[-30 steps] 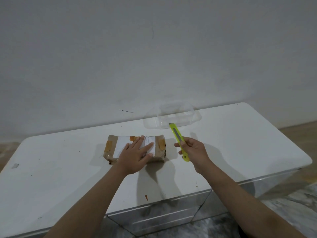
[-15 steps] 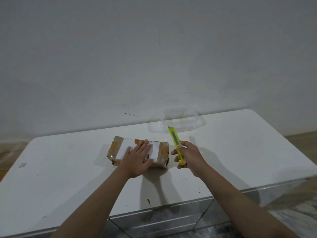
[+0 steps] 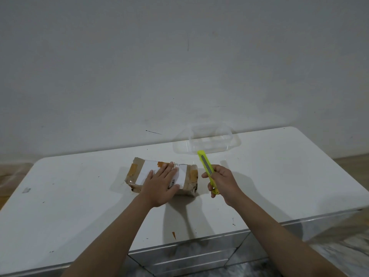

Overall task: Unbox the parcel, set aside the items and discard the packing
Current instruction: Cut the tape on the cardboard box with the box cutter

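Note:
A small brown parcel point(image 3: 139, 170) wrapped in clear and orange tape, with a white shipping label, lies on the white table point(image 3: 69, 196). My left hand point(image 3: 161, 183) rests flat on top of it, fingers spread, covering part of the label. My right hand point(image 3: 223, 182) is just right of the parcel and grips a yellow-green utility knife point(image 3: 205, 163). The knife's tip end points up and away from me, toward the back of the table. I cannot tell whether its blade is out.
A clear plastic container point(image 3: 207, 141) sits at the back of the table by the white wall, just beyond the knife tip. A small orange tape scrap point(image 3: 173, 234) lies near the front edge. The table ends at the right, with wooden floor point(image 3: 355, 162) beyond.
My right hand with the knife drew close to the parcel's right end, then pulled slightly back to the right. My left hand stayed pressed on the parcel.

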{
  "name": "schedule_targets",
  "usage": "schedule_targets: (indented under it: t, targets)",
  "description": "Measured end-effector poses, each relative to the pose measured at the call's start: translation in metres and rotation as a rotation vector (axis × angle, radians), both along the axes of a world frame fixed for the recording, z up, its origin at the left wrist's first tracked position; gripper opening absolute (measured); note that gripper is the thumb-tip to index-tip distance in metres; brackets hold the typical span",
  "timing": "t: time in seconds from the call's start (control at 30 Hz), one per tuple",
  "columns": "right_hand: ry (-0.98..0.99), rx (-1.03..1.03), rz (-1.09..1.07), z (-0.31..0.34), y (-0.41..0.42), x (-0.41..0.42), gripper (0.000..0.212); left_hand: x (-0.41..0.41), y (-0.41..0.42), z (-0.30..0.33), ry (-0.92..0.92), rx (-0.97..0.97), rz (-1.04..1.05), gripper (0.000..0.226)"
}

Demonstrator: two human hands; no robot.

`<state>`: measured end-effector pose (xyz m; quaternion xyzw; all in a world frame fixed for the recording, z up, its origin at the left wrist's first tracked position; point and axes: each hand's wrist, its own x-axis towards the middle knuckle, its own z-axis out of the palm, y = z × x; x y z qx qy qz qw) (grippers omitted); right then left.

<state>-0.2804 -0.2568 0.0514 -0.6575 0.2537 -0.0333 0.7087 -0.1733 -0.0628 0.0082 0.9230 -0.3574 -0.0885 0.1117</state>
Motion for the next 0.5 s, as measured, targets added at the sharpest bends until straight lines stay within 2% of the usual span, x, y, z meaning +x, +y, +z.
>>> schedule_targets:
  t: [0.2,0.5]
  targets:
    - [-0.022,-0.02,0.029,-0.0055,-0.0017,0.0008,0.019,-0.0003,0.0003,0.0032,0.008,0.01,-0.011,0.088]
    - [-0.005,-0.012,0.045,-0.0025,-0.002,0.0064,0.031,-0.0006,0.0013,0.0084,0.058,0.009,-0.006,0.088]
